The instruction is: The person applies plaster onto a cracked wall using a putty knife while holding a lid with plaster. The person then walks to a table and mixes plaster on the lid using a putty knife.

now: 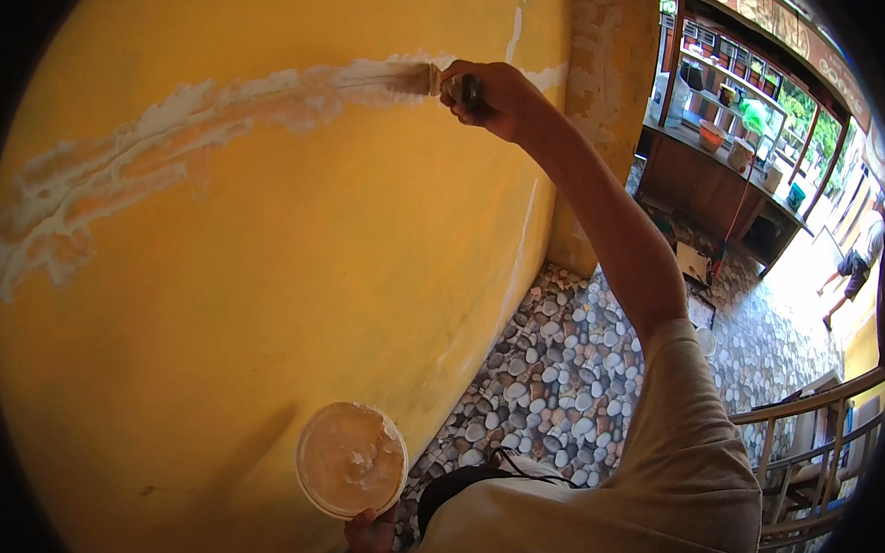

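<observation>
My right hand [493, 98], arm stretched out, is closed round a putty knife [410, 80] with a dark handle. Its wide flat end lies against the yellow wall [298, 232], on a long uneven band of white filler [210, 103]. This band runs from the lower left up to the knife, with rough ridges at its left end. Low down, near the wall, my left hand [370, 535] grips a round tub [351, 459] by its lower rim. Pale filler with a lumpy surface fills the tub. Part of the left hand is hidden beneath it.
Pebble-patterned floor [526, 387] lies below, beside the wall. A peeling corner pillar [604, 116] stands to the right of my hand. Further off are a wooden stall counter [704, 183] with containers, a walking person [859, 257], and a curved-back chair [817, 436] at the right.
</observation>
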`<action>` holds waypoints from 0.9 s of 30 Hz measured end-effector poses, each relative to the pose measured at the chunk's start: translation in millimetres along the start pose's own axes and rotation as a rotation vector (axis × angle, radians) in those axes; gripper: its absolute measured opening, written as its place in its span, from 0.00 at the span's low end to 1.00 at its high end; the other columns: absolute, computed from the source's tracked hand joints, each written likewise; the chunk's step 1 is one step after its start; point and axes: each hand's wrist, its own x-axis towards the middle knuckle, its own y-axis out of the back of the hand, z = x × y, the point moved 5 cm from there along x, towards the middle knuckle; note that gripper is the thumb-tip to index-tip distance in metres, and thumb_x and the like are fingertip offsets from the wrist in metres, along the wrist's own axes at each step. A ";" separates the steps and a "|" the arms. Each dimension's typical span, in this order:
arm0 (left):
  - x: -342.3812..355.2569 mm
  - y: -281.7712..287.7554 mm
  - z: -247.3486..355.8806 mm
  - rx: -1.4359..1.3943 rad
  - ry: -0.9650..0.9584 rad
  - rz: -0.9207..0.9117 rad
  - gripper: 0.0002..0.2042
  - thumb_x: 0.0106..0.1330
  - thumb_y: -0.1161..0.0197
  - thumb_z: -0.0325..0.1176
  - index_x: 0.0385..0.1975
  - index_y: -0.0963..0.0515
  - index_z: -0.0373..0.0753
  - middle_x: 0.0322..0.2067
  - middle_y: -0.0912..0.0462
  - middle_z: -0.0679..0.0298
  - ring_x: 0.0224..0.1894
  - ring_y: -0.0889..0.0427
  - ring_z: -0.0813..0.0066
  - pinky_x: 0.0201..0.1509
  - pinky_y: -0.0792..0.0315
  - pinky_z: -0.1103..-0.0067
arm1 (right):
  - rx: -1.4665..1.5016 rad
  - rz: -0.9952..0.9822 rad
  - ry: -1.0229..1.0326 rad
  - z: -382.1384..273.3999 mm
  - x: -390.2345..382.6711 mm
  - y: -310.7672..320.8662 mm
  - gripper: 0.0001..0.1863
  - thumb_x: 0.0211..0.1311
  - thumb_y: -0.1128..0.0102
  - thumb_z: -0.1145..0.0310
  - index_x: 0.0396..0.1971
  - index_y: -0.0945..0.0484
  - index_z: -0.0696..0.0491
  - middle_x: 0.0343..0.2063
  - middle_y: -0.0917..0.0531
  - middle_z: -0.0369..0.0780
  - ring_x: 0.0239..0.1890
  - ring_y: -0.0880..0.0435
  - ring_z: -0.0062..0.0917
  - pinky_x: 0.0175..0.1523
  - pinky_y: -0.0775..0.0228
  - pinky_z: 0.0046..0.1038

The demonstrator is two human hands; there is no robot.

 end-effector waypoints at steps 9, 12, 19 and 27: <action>0.2 -9.9 4.1 -0.036 0.034 -0.050 0.32 0.49 0.37 0.23 0.59 0.36 0.35 0.55 0.27 0.54 0.55 0.25 0.56 0.57 0.25 0.59 | 0.045 -0.119 0.009 -17.8 -19.4 -50.4 0.08 0.62 0.44 0.70 0.31 0.25 0.61 0.22 0.22 0.44 0.18 0.27 0.22 0.20 0.37 0.19; 1.7 -9.6 3.0 -0.049 0.028 -0.070 0.31 0.50 0.38 0.23 0.59 0.36 0.34 0.55 0.27 0.53 0.55 0.25 0.56 0.57 0.25 0.59 | 0.027 -0.077 0.045 -23.3 -24.8 -69.9 0.09 0.62 0.44 0.70 0.30 0.24 0.61 0.22 0.21 0.44 0.17 0.25 0.22 0.19 0.36 0.20; 0.8 7.5 5.5 -0.017 0.032 -0.062 0.30 0.52 0.38 0.26 0.58 0.35 0.34 0.56 0.27 0.54 0.56 0.26 0.56 0.57 0.25 0.60 | -0.143 -0.199 0.202 -9.3 -75.2 -124.4 0.12 0.61 0.44 0.70 0.22 0.22 0.62 0.14 0.21 0.42 0.14 0.22 0.24 0.18 0.34 0.23; 5.1 86.6 9.9 0.106 -0.035 0.033 0.30 0.52 0.38 0.27 0.59 0.35 0.36 0.57 0.28 0.56 0.58 0.27 0.59 0.59 0.28 0.61 | -0.487 0.196 0.652 88.1 -95.6 -81.0 0.21 0.59 0.46 0.71 0.51 0.30 0.64 0.17 0.20 0.48 0.17 0.20 0.38 0.26 0.28 0.35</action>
